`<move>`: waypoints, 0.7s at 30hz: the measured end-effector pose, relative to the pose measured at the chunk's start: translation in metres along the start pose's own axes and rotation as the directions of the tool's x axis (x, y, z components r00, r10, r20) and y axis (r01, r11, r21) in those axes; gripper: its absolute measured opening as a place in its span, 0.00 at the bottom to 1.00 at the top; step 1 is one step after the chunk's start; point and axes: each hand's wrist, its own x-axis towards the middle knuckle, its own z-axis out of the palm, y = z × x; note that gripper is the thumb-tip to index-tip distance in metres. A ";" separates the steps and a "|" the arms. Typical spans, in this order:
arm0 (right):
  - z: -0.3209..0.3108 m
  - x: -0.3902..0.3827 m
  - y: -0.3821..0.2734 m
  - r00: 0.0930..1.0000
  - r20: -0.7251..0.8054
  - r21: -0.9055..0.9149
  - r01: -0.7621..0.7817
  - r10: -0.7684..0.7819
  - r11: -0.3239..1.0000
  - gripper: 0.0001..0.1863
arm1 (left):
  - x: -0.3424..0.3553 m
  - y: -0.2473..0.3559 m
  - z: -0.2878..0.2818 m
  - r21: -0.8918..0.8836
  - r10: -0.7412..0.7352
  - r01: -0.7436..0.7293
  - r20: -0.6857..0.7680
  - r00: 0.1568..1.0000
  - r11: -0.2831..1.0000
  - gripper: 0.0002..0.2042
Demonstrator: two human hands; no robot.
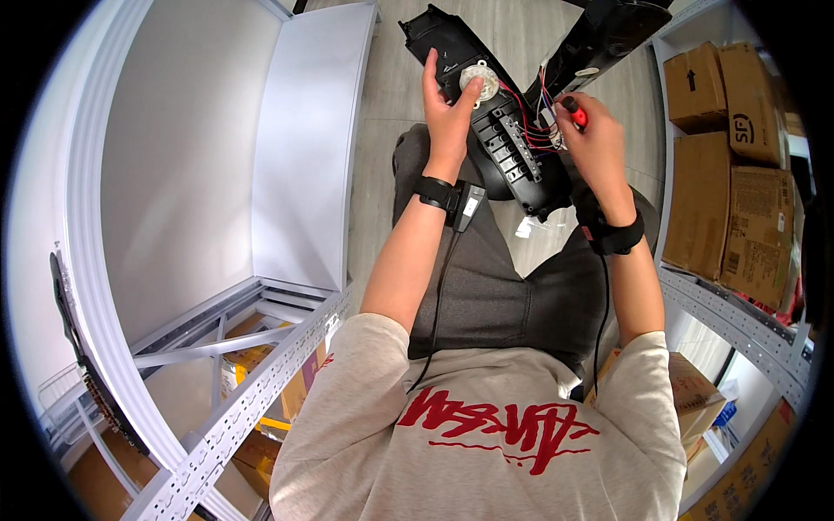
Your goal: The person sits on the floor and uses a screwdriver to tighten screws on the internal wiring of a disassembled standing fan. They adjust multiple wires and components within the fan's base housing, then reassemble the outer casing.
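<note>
A long black plastic housing (499, 52) lies slantwise over my lap, its inner side up. My left hand (447, 126) grips its left edge, the thumb pressed on a round whitish part (477, 80) fixed inside. In my right hand (598, 143) is a screwdriver (574, 112) with a red and black handle; its tip is hidden. That hand is at the housing's right edge, beside a bundle of red, black and white wires (540, 130). The wires run toward a second black piece (599, 43) standing at the upper right. Below the disc is a ribbed strip (519, 149).
A white shelf panel (304, 148) and a perforated metal frame (234, 399) stand on my left. To the right, cardboard boxes (699, 200) fill a metal rack (738, 317). Black cables (441, 295) run from both wrist straps along my arms. Grey wood-look flooring (382, 78) lies below.
</note>
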 end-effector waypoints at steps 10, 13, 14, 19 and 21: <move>0.006 -0.002 0.023 0.948 0.275 0.245 -0.233 0.163 0.941 0.20 | 0.001 -0.008 0.004 -0.003 -0.008 0.008 0.009 1.000 1.000 0.40; 0.008 -0.002 0.024 0.942 0.291 0.193 -0.228 0.166 0.954 0.21 | 0.001 -0.008 0.003 0.010 0.006 -0.007 0.014 1.000 1.000 0.41; 0.008 -0.001 0.025 0.939 0.300 0.163 -0.226 0.170 0.960 0.20 | 0.001 -0.007 0.003 0.015 0.013 -0.014 0.018 1.000 1.000 0.41; -0.001 0.000 0.015 0.903 0.338 0.173 -0.335 0.263 0.926 0.21 | -0.001 -0.001 0.006 0.001 -0.021 0.021 0.030 0.999 1.000 0.41; -0.006 -0.003 0.022 0.966 0.191 0.130 -0.203 0.176 0.971 0.21 | 0.000 -0.002 0.007 0.006 -0.010 0.010 0.033 0.999 1.000 0.41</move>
